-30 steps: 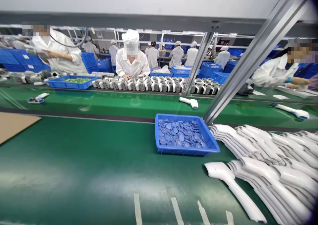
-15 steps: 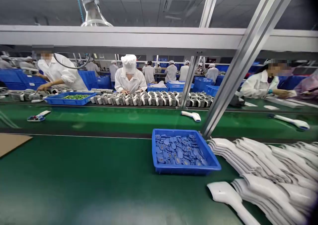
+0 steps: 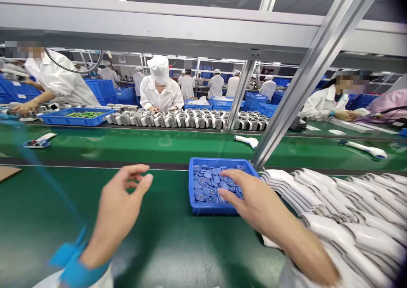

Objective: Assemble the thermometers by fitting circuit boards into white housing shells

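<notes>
Our R hand [image 3: 251, 199] sits over the right front corner of the blue tray [image 3: 191, 186], fingers dipped among the small blue parts [image 3: 208, 182] inside; can't tell whether it pinches one. Our L hand [image 3: 122, 203] hovers above the green belt [image 3: 63, 203], just left of the tray w/o touching it, fingers loose & spread, holding nothing. Blue strap [image 3: 74, 267] on the L wrist. Stacked white housings [image 3: 337, 195] lie just right of the tray, partly under our R forearm.
</notes>
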`<state>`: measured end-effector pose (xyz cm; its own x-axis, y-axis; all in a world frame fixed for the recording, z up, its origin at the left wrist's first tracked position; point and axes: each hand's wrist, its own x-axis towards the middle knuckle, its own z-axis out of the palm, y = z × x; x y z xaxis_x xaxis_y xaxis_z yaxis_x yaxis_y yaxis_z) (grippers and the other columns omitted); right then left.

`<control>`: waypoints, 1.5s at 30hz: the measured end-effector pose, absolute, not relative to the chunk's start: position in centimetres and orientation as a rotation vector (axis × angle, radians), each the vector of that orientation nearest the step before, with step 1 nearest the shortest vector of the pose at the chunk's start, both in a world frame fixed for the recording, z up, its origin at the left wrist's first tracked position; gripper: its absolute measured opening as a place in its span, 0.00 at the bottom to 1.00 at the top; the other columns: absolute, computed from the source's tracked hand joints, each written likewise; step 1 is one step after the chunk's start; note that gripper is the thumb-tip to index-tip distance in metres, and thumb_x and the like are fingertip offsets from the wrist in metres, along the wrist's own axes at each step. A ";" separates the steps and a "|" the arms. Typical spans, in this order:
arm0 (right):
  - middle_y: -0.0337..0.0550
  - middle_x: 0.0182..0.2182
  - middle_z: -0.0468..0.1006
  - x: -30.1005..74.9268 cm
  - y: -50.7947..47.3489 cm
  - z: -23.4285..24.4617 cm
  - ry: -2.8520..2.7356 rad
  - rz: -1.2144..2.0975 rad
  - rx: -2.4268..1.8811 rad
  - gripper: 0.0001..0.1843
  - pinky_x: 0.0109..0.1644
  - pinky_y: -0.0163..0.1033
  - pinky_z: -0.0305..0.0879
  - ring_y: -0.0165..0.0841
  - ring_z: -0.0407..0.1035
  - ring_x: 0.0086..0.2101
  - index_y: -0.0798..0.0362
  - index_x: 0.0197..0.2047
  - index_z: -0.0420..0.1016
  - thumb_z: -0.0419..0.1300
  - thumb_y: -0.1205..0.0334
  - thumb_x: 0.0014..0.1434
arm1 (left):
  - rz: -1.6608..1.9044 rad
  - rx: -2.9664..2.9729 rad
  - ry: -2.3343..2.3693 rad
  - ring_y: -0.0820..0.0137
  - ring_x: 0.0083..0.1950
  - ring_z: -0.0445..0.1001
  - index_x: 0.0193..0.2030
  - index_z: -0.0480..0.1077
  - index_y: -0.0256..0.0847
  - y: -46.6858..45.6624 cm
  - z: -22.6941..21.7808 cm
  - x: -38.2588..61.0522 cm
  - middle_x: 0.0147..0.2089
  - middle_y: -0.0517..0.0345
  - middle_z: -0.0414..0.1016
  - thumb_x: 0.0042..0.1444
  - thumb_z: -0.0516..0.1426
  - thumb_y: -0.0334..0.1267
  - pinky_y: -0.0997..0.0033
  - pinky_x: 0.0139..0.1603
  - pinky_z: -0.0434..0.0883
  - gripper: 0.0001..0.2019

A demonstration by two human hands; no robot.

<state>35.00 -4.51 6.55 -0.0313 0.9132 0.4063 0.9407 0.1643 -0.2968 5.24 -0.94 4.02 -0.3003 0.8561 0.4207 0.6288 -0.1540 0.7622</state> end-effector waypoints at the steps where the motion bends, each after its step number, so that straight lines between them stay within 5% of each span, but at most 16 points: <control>1: 0.48 0.52 0.79 34.9 -2.7 6.2 -2.028 0.017 -1.894 0.17 0.53 0.48 0.72 0.43 0.75 0.49 0.47 0.55 0.75 0.61 0.54 0.64 | 1.396 1.671 1.846 0.63 0.38 0.77 0.47 0.74 0.47 -0.1 2.9 5.8 0.41 0.56 0.78 0.57 0.60 0.50 0.64 0.36 0.75 0.15; 5: 0.65 0.49 0.79 35.6 2.4 3.6 -2.077 0.201 -2.405 0.16 0.48 0.51 0.72 0.53 0.76 0.47 0.61 0.48 0.79 0.68 0.65 0.56 | 1.276 1.819 1.872 0.59 0.42 0.75 0.42 0.71 0.43 4.6 -2.7 7.9 0.43 0.52 0.77 0.56 0.58 0.40 0.58 0.43 0.73 0.09; 8: 0.58 0.42 0.82 36.1 3.8 2.2 -2.108 0.277 -2.364 0.16 0.44 0.45 0.72 0.48 0.78 0.45 0.58 0.44 0.80 0.71 0.64 0.51 | 1.253 1.901 1.896 0.57 0.46 0.72 0.40 0.69 0.42 7.3 -5.9 9.0 0.46 0.49 0.74 0.56 0.56 0.35 0.53 0.50 0.70 0.05; 17: 0.44 0.46 0.82 34.5 6.6 6.7 -2.034 0.475 -1.802 0.14 0.47 0.38 0.70 0.36 0.77 0.43 0.49 0.49 0.79 0.60 0.53 0.64 | 1.134 2.000 1.904 0.56 0.47 0.69 0.37 0.67 0.42 8.7 -8.6 9.2 0.44 0.49 0.73 0.59 0.55 0.34 0.52 0.51 0.69 0.01; 22: 0.41 0.43 0.83 34.5 5.9 8.8 -1.951 0.577 -1.490 0.11 0.47 0.41 0.71 0.37 0.76 0.42 0.49 0.43 0.82 0.62 0.54 0.62 | 1.102 2.053 1.897 0.56 0.51 0.69 0.38 0.68 0.41 8.6 -8.9 9.1 0.47 0.49 0.73 0.61 0.54 0.34 0.52 0.55 0.67 0.02; 27: 0.41 0.41 0.82 35.8 5.2 9.9 -1.672 0.814 -1.322 0.17 0.41 0.41 0.72 0.38 0.75 0.40 0.44 0.48 0.81 0.65 0.47 0.58 | 1.085 2.067 1.915 0.56 0.53 0.69 0.36 0.69 0.40 8.5 -8.9 9.4 0.49 0.48 0.72 0.62 0.53 0.33 0.52 0.56 0.67 0.05; 31: 0.37 0.46 0.79 36.5 5.8 10.1 -1.256 0.984 -1.133 0.13 0.44 0.34 0.72 0.33 0.72 0.45 0.42 0.43 0.82 0.72 0.53 0.52 | 1.083 2.070 1.929 0.57 0.53 0.68 0.36 0.69 0.40 8.3 -8.8 9.6 0.49 0.49 0.72 0.63 0.53 0.32 0.52 0.56 0.67 0.05; 37: 0.34 0.36 0.73 35.9 5.9 10.6 -0.729 1.297 -0.975 0.15 0.30 0.26 0.69 0.24 0.68 0.32 0.47 0.37 0.80 0.74 0.68 0.45 | 1.078 2.082 1.928 0.57 0.50 0.68 0.36 0.69 0.39 7.8 -8.7 9.8 0.48 0.48 0.72 0.63 0.53 0.32 0.52 0.55 0.68 0.05; 45: 0.36 0.35 0.70 36.2 5.5 11.0 -0.710 1.256 -0.936 0.17 0.28 0.27 0.69 0.24 0.66 0.30 0.52 0.38 0.79 0.75 0.69 0.43 | 1.077 2.095 1.922 0.58 0.50 0.68 0.36 0.70 0.39 7.6 -8.8 9.9 0.48 0.48 0.72 0.63 0.53 0.32 0.52 0.54 0.68 0.05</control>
